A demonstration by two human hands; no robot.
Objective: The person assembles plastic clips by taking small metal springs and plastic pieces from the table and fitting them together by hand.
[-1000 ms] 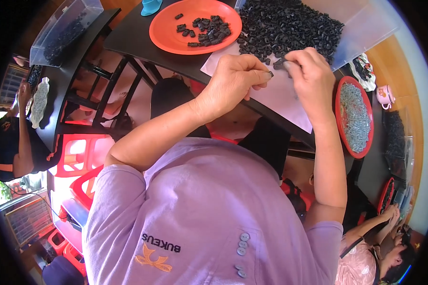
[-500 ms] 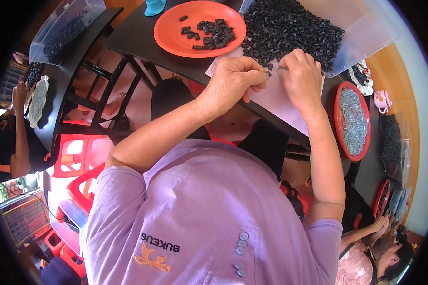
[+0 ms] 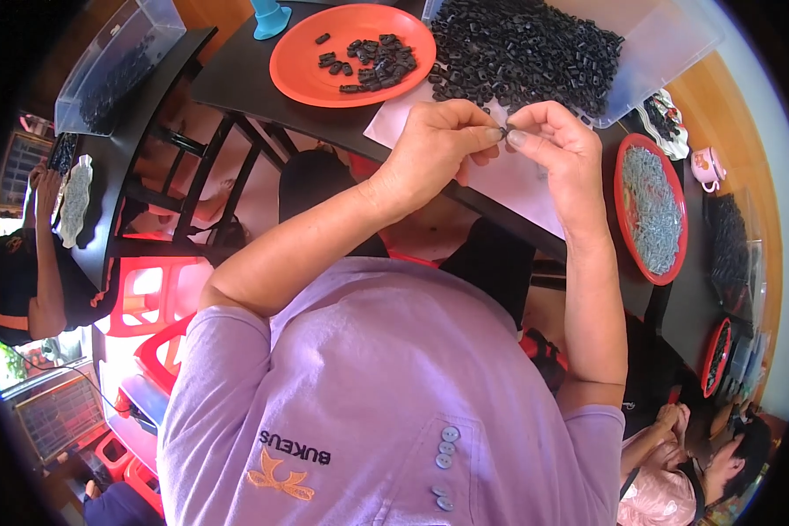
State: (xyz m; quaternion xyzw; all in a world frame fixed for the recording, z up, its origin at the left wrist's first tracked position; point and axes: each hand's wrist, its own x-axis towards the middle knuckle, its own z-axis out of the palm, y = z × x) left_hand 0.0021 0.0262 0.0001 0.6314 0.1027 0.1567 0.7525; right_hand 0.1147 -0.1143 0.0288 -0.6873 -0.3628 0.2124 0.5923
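My left hand [image 3: 438, 149] and my right hand [image 3: 563, 151] meet fingertip to fingertip above a sheet of white paper [image 3: 524, 195]. A small black plastic part [image 3: 504, 132] is pinched between them, mostly covered by the thumbs and forefingers. Just beyond my hands lies a big heap of loose black plastic parts [image 3: 526, 53], partly in a clear plastic bin [image 3: 666, 44]. To the left, an orange-red plate [image 3: 302, 66] carries a smaller group of black parts [image 3: 381, 61].
On the right, a red oval tray [image 3: 623, 206] holds many small silvery pieces [image 3: 653, 210], near a pink cup [image 3: 706, 167]. A blue object [image 3: 270, 19] stands behind the plate. Other people sit at the left table [image 3: 118, 158] and lower right; red stools [image 3: 145, 285] stand left.
My right hand has come from the edge of the heap to my left fingertips, its thumb and forefinger now on the small part. The view has shifted slightly.
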